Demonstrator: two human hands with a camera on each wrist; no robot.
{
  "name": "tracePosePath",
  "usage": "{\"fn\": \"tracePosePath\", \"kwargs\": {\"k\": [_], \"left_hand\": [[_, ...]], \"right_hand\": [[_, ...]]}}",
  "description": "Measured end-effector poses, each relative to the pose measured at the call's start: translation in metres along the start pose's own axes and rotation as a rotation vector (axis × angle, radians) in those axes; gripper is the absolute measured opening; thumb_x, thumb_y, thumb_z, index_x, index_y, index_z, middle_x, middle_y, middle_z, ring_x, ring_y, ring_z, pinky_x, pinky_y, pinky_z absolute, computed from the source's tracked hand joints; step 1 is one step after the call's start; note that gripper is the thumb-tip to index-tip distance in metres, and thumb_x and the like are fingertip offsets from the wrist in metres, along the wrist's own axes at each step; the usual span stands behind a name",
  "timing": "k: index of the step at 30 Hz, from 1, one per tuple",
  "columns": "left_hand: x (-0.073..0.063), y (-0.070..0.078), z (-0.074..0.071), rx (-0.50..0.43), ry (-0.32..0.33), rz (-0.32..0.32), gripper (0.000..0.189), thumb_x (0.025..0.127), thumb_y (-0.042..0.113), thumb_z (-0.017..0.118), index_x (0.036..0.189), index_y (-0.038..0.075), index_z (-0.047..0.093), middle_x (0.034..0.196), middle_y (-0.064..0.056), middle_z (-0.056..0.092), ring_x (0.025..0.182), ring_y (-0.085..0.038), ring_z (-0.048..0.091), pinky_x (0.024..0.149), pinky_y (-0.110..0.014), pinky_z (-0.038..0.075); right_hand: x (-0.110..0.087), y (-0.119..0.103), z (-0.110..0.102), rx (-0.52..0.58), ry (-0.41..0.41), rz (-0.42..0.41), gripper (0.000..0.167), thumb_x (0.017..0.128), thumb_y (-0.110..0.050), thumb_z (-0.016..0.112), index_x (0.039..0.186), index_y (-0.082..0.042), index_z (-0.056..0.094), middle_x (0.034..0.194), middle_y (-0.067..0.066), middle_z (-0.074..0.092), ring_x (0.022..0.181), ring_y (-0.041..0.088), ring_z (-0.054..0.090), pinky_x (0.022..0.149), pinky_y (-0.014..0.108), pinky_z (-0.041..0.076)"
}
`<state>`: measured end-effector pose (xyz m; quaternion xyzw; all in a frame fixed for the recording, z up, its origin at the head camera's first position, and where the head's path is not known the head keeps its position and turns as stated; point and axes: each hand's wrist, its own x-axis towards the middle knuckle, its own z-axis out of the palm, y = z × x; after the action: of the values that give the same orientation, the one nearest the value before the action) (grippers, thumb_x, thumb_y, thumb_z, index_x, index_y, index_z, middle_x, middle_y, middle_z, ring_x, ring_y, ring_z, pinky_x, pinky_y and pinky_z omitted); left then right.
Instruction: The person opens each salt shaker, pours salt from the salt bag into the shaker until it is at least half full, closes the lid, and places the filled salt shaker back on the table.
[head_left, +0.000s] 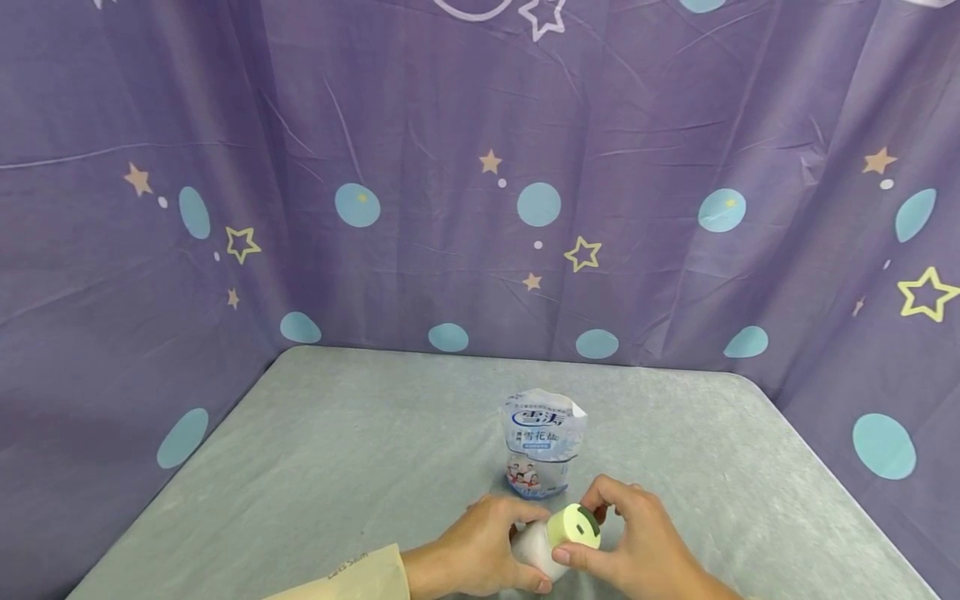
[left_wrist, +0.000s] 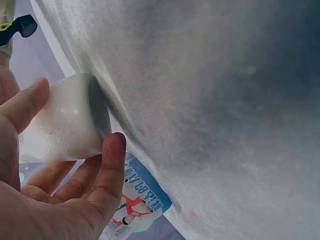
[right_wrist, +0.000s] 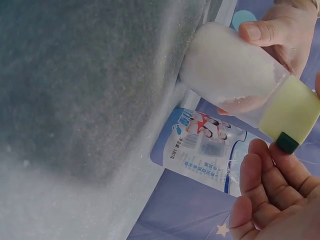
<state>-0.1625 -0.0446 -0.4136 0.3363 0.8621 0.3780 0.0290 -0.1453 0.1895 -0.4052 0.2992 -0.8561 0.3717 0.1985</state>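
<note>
A clear salt shaker (head_left: 531, 547) filled with white grains stands slightly tilted near the front of the table. My left hand (head_left: 483, 546) grips its body, thumb on one side and fingers round the other; the left wrist view shows the shaker's base (left_wrist: 100, 107). On top sits a pale yellow-green cap (head_left: 564, 527) with a dark green tab (right_wrist: 287, 142). My right hand (head_left: 641, 537) pinches this cap between thumb and fingers, its fingertips at the tab. Just behind stands a blue and white salt bag (head_left: 542, 450), upright, its top edge creased.
A pale grey-green cloth covers the table (head_left: 337, 442). Purple curtains (head_left: 450, 117) with stars and blue dots hang along the back and both sides.
</note>
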Motion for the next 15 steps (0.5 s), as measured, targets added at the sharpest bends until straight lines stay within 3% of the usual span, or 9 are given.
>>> {"fn": "tracePosePath", "kwargs": {"k": [7,15], "left_hand": [[-0.0003,-0.0001,0.0005,-0.01,0.002,-0.013,0.05,0.066,0.026,0.098,0.11,0.03,0.076,0.087,0.022,0.063,0.071,0.003,0.056,0.062,-0.017,0.046],[0.0001,-0.0002,-0.0001,0.0,-0.003,-0.01,0.049,0.066,0.028,0.098,0.11,0.029,0.076,0.087,0.022,0.063,0.072,0.003,0.056,0.063,-0.017,0.045]], "right_hand": [[0.0008,0.0007,-0.0008,0.018,-0.019,0.009,0.038,0.075,-0.043,0.091,0.091,-0.035,0.058,0.078,-0.024,0.059,0.072,0.0,0.054,0.064,0.026,0.043],[0.0024,0.003,-0.0073,0.067,-0.054,-0.07,0.054,0.076,-0.035,0.093,0.122,-0.028,0.065,0.104,-0.017,0.067,0.085,0.002,0.059,0.072,0.028,0.045]]}}
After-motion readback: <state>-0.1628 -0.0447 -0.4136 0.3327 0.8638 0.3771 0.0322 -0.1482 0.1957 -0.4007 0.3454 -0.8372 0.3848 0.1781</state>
